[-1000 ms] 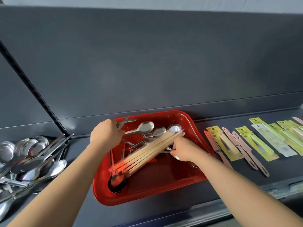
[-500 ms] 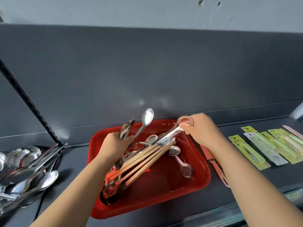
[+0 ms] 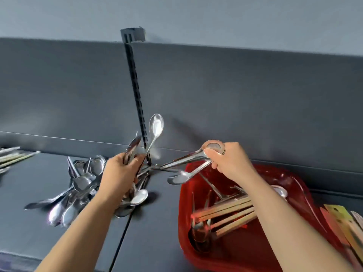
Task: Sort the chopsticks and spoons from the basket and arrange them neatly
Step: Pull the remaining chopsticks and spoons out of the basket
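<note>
steel first: the right hand is clamped, fingers and thumb curled, on a small right bunch of spoons held above the far left corner of the red basket. it grips them close to one bowl, so their long axis runs nearly level, from the grip out to the left and a touch downward, free ends aimed toward the left hand. one spoon of the bunch sags lower, its bowl hanging just off the basket's rim. the left hand is closed round a left bunch of spoons whose long axis stands close to upright, tilted a little right, one bowl topmost. that hand hovers directly over the spoon pile on the grey shelf, so it is the nearer of the two to the drop place. the pile lies left of and below the right-hand grip, and its spoons point every way, not lined up. the next move, i judge, is leftward and down across the gap between basket and pile. wooden chopsticks lie in the basket under the right forearm, long axis left to right, rising slightly, with a few spoons beneath. sorted chopsticks rest at the shelf's far left.
</note>
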A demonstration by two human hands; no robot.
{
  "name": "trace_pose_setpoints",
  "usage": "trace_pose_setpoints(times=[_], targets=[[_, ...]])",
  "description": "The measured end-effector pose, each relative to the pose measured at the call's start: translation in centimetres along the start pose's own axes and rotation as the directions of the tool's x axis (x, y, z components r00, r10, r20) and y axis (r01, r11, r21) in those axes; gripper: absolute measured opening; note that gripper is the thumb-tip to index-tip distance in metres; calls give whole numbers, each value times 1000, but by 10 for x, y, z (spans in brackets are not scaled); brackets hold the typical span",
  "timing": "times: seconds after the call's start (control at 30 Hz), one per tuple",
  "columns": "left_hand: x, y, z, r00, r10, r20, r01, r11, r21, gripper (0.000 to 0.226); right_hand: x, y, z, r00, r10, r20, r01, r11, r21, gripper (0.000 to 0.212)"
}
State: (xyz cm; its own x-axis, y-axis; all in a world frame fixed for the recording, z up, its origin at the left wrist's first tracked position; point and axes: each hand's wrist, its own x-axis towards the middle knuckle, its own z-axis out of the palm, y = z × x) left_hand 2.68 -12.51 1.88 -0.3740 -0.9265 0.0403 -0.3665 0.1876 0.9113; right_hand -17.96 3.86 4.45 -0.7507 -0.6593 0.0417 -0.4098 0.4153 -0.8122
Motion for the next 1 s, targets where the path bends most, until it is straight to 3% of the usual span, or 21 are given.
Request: trace_pose_setpoints(times=[0.23,0.37,0.53,0.7,0.87,1.0], targets=[[50,-68,-90,985,-121,-121,139,978,154,34,20,-38,138,988,110,109,-124,984,126,25],[77,-97,-112,979,-177,-105,194,964,180,32,23,-50,200,976,199,87,-210,968,141,26],[100,-120,-112,977,-214,14,209,962,176,29,25,-57,246,945,308,109,-324,926,195,24],[109,-127,-106,980,-163,114,128,955,267,36,19,-56,260,957,285,64,-285,959,-6,22],[111,-128,-109,982,-87,166,34,954,299,27,9,-55,254,967,254,8,-239,919,-314,19],[109,-129,-111,982,-1,188,-55,954,294,15,-2,-56,251,982,187,-31,-183,887,-424,18]])
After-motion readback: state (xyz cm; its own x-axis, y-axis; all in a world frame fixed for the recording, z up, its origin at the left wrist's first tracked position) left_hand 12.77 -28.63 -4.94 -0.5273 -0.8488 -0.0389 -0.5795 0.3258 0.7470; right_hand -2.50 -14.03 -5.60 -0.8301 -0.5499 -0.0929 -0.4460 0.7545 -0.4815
